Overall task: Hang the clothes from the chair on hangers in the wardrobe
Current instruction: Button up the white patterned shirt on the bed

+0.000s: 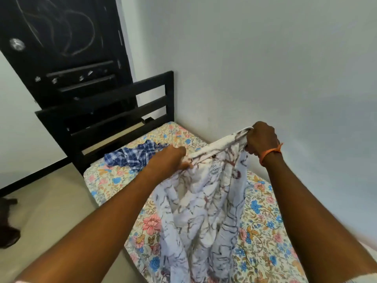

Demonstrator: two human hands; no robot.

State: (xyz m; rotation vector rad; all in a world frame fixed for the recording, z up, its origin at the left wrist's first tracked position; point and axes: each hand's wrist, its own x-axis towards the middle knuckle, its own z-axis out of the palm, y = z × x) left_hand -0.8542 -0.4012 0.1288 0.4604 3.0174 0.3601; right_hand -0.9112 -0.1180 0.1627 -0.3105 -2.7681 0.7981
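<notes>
- Both hands held the white patterned shirt (204, 201) up by its collar edge, above the bed (263, 217).
- Left hand (173, 158) pinched the collar near the label; grip closed on fabric.
- Right hand (262, 137) was fisted round the other end of the collar, orange band (269, 153) on that wrist; grip closed on fabric too.
- Shirt body hung crumpled, lower part trailing toward the floral sheet.
- Second garment, a blue checked shirt (138, 155), lay bunched on the bed near the black bed frame (114, 111), well apart from both hands.
- No hanger, wardrobe or chair in view, so I'd judge this as straightening before hanging.
- Risks, as I read it: collar held twisted, so a hanger could go in crooked; loose fabric might snag or fold under; letting go with one hand would drop the shirt back in a heap.
- Containers: none visible. Black door (61, 48) behind the frame, shut as far as I could tell.
</notes>
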